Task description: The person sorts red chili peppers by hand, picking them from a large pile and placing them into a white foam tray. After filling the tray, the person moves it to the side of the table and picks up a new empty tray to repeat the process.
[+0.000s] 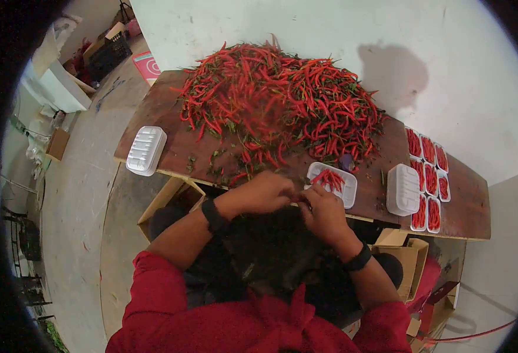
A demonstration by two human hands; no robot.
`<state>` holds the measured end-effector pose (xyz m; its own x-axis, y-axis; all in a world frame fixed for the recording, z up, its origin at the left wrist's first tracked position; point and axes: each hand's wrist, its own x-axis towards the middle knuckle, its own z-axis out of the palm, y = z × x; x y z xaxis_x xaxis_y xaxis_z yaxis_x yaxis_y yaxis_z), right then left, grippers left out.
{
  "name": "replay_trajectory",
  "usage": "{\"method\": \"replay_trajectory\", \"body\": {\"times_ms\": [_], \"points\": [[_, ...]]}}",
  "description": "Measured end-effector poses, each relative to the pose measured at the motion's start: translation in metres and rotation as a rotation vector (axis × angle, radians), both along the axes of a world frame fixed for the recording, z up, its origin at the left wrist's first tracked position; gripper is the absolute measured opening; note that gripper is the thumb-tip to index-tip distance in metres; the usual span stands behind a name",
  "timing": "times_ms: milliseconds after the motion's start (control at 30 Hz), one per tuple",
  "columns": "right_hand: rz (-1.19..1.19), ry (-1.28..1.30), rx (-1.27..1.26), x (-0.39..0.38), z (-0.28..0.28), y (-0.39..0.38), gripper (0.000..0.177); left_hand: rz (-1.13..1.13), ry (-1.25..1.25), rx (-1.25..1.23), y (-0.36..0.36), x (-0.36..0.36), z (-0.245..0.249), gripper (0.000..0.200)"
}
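A big heap of red chillies [276, 106] covers the far half of a brown wooden table [171, 141]. My left hand [265, 193] and my right hand [322, 213] meet at the table's near edge, fingers closed together on something small between them; what it is I cannot make out. Just beyond my right hand lies a white foam tray [348, 189] with a few red chillies in it. Both wrists wear black bands.
Stacks of upturned white foam trays stand at the left [146, 150] and right [402, 189]. Several filled chilli trays [428, 176] line the table's right end. Cardboard boxes [409, 250] sit under the table, with a white wall behind.
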<state>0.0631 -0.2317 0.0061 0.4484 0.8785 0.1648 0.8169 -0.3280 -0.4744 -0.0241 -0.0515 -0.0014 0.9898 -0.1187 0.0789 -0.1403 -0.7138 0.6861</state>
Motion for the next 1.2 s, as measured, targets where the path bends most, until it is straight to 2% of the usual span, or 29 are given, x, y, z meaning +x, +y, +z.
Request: {"method": "replay_trajectory", "body": {"times_ms": [267, 367, 500, 600, 633, 667, 700, 733, 800, 833, 867, 900, 967, 1000, 1067, 1200], "points": [[-0.069, -0.131, 0.001, 0.001, -0.006, -0.007, 0.014, 0.131, -0.029, 0.06, -0.022, 0.005, -0.004, 0.013], [-0.135, -0.081, -0.024, -0.004, -0.008, -0.008, 0.013, 0.198, -0.039, 0.083, -0.024, 0.009, -0.016, 0.012], [-0.136, -0.042, 0.056, -0.001, -0.002, -0.013, 0.013, 0.279, -0.069, 0.123, -0.028, 0.01, -0.006, 0.012], [-0.133, 0.058, 0.182, 0.014, 0.0, -0.02, 0.017, 0.349, 0.01, 0.264, -0.013, 0.015, 0.0, 0.016], [-0.194, 0.298, 0.181, 0.018, 0.003, -0.022, 0.02, 0.35, 0.009, 0.264, -0.007, 0.016, 0.001, 0.016], [-0.255, 0.539, 0.179, 0.022, 0.005, -0.024, 0.023, 0.225, 0.05, 0.202, -0.002, 0.016, 0.003, 0.018], [-0.256, 0.538, 0.18, 0.025, 0.006, -0.025, 0.023, 0.098, 0.093, 0.14, 0.001, 0.016, 0.004, 0.021], [-0.245, 0.639, 0.19, 0.028, 0.006, -0.026, 0.023, 0.097, 0.093, 0.14, -0.001, 0.016, 0.003, 0.021], [-0.232, 0.742, 0.198, 0.032, 0.007, -0.029, 0.023, 0.086, -0.103, -0.04, -0.01, 0.015, 0.005, 0.022], [-0.196, 0.808, 0.166, 0.032, 0.007, -0.03, 0.022, 0.088, -0.1, -0.041, -0.016, 0.014, 0.008, 0.022], [-0.16, 0.874, 0.134, 0.032, 0.007, -0.03, 0.021, 0.126, -0.093, -0.161, -0.022, 0.014, 0.013, 0.021], [-0.16, 0.874, 0.133, 0.032, 0.003, -0.029, 0.021, 0.163, -0.087, -0.281, -0.027, 0.014, 0.017, 0.02], [-0.029, 0.696, 0.204, 0.032, -0.009, -0.026, 0.022, 0.133, -0.106, -0.249, -0.029, 0.017, 0.011, 0.019], [-0.029, 0.695, 0.203, 0.031, -0.008, -0.026, 0.022, 0.103, -0.124, -0.216, -0.029, 0.018, 0.009, 0.018], [-0.103, 0.823, 0.115, 0.028, -0.004, -0.026, 0.022, 0.098, -0.132, -0.19, -0.03, 0.018, 0.011, 0.018], [-0.151, 0.881, 0.145, 0.025, 0.007, -0.029, 0.023, 0.11, -0.143, -0.141, -0.031, 0.021, 0.011, 0.019]]}}
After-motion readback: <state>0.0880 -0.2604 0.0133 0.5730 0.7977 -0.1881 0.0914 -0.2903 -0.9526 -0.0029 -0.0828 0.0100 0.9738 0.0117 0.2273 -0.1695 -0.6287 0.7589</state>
